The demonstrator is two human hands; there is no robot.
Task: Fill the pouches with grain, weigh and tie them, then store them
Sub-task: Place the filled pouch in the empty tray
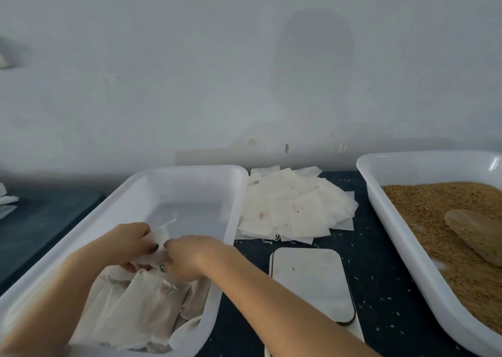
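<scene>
Over the left white tray (233,193), my left hand (127,241) and my right hand (187,256) both pinch one small white pouch (157,244); its drawstring trails up from it. Several filled pouches (135,307) lie in the near part of that tray. A pile of flat empty pouches (293,207) sits on the dark table between the trays. The right white tray (385,210) holds brown grain (445,220), with a wooden scoop (478,234) lying in it. A flat white scale (309,280) lies in front of the empty pouches.
A pale wall rises directly behind the table. Loose grains are scattered on the dark tabletop (375,275) around the scale. White paper-like scraps (5,201) lie at the far left edge.
</scene>
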